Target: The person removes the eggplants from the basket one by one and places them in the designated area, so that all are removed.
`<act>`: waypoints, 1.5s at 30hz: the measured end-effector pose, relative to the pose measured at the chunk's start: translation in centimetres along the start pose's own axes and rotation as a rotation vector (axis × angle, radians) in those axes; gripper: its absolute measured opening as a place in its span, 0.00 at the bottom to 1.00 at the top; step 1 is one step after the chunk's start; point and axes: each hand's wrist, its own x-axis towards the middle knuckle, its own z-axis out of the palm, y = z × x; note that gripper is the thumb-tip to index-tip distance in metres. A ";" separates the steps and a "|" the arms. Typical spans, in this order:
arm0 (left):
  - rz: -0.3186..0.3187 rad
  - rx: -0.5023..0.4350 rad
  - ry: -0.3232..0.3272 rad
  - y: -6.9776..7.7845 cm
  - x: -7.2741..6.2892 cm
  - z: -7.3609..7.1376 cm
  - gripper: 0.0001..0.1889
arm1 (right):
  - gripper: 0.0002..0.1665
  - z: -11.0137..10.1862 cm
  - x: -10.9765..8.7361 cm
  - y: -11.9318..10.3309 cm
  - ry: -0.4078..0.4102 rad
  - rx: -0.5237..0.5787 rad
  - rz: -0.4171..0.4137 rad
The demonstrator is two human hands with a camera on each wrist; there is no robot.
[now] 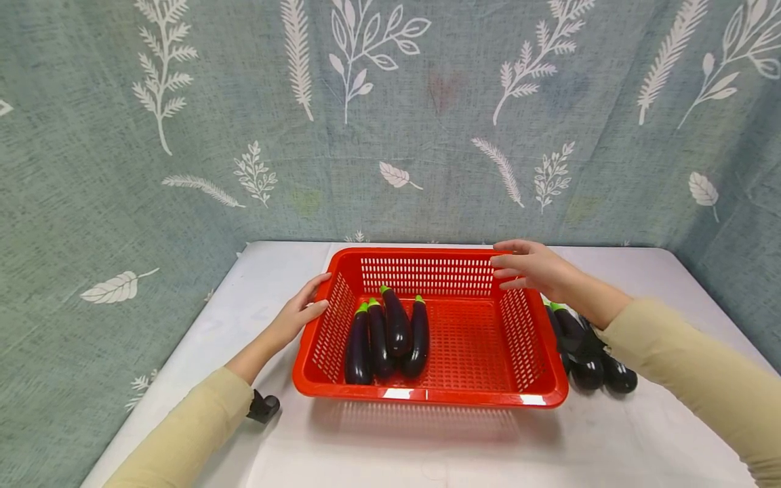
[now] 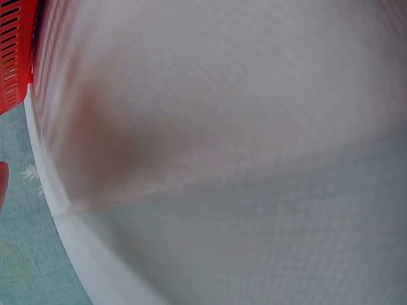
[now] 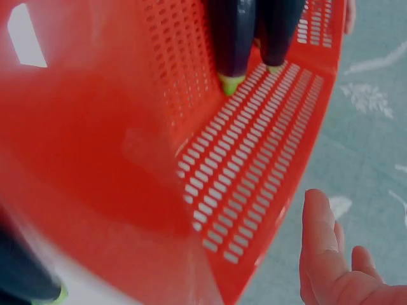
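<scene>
A red plastic basket [image 1: 427, 398] with slotted walls is in the middle of the head view. Several dark purple eggplants [image 1: 398, 325] with green tops lie side by side in its left half. At the basket's left rim is my left hand [image 1: 297, 312], fingertips right at the edge and thumb apart from the fingers. My right hand [image 1: 533, 268] is over the back right corner with its fingers extended and spread, holding nothing. In the right wrist view, that hand [image 3: 340, 267] shows beyond the basket's rim [image 3: 280, 219].
More eggplants [image 1: 587, 373] lie on the white table [image 1: 683, 298] to the right of the basket, partly hidden by the right forearm. A grey-green leaf-patterned cloth [image 1: 390, 149] hangs behind and along both sides of the table.
</scene>
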 end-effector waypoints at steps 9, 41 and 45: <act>0.019 -0.016 0.016 -2.8 1.2 -0.4 0.30 | 0.35 3.2 2.7 0.0 -0.022 0.067 0.030; -0.008 -0.021 0.011 -2.5 0.9 -0.2 0.30 | 0.32 11.9 7.1 3.2 0.033 -0.045 0.209; -0.006 -0.034 0.011 -2.6 0.9 -0.1 0.30 | 0.31 12.5 7.4 3.5 0.039 -0.066 0.233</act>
